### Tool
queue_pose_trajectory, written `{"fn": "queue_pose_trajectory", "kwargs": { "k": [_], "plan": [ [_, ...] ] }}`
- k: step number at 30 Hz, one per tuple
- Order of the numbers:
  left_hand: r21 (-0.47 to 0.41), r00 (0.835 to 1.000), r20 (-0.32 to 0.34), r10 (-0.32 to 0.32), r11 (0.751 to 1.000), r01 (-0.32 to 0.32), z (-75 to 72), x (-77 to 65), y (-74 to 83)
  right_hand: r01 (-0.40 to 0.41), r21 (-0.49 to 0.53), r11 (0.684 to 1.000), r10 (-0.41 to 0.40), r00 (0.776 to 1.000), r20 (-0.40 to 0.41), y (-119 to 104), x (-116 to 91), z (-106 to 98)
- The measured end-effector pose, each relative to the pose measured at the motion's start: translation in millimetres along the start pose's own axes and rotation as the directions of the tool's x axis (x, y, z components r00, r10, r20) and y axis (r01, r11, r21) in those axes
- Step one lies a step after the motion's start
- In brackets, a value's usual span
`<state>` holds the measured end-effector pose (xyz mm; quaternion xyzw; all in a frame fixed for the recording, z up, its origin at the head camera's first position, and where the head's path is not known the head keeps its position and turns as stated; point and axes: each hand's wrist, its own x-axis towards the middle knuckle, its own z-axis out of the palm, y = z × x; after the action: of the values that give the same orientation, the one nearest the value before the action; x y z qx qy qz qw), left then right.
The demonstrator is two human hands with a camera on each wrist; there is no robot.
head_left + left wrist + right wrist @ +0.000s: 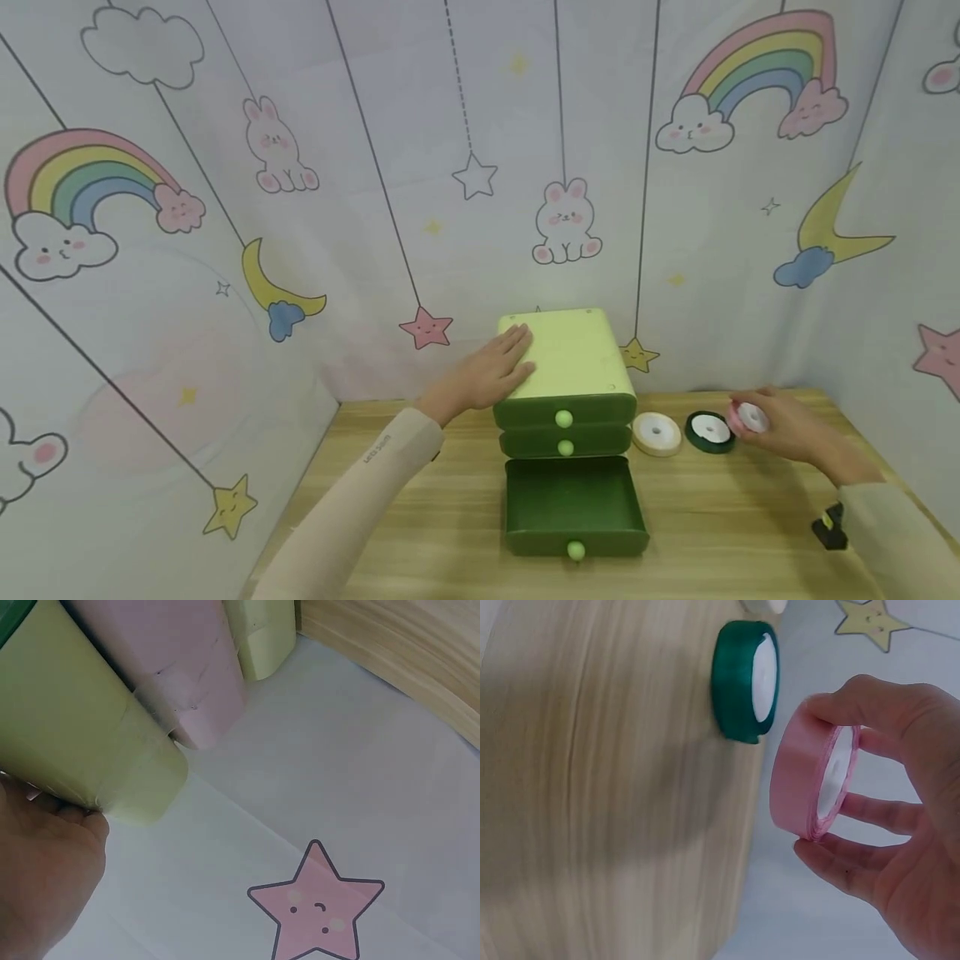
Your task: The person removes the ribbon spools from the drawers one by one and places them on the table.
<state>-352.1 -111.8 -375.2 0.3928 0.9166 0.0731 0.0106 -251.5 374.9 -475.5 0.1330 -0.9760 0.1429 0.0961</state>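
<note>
A small green drawer cabinet (570, 354) with a pale yellow-green top stands on the table. Its bottom drawer (576, 500) is pulled out and bare inside. My left hand (483, 371) rests on the left part of the cabinet top with fingers straight; the left wrist view catches it against the cabinet's side. Between thumb and fingers, my right hand (900, 780) holds a roll of pink ribbon (799, 780) by its rim. Beside it lies a roll of dark green ribbon (709, 431). Left of that, near the cabinet, is a cream ribbon roll (657, 434).
The wooden table (420, 517) meets a patterned cloth backdrop (480, 250) at the back and both sides. A small black and yellow object (831, 527) sits by the right sleeve; its kind is unclear.
</note>
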Motion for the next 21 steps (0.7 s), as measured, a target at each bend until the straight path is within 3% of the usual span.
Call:
{"fn": "queue_pose_trajectory", "kwargs": {
  "k": [10,21],
  "plan": [
    [-0.009,1.000,-0.008,-0.002,1.000,0.002,0.9,0.3,-0.4,-0.001,0.032,0.999,0.003,0.999,-0.036,31,-2,17],
    [-0.036,1.000,-0.007,-0.010,0.999,0.010,0.8,-2.6,-0.8,-0.069,-0.017,0.997,0.070,0.995,0.069,53,-2,29]
  ]
}}
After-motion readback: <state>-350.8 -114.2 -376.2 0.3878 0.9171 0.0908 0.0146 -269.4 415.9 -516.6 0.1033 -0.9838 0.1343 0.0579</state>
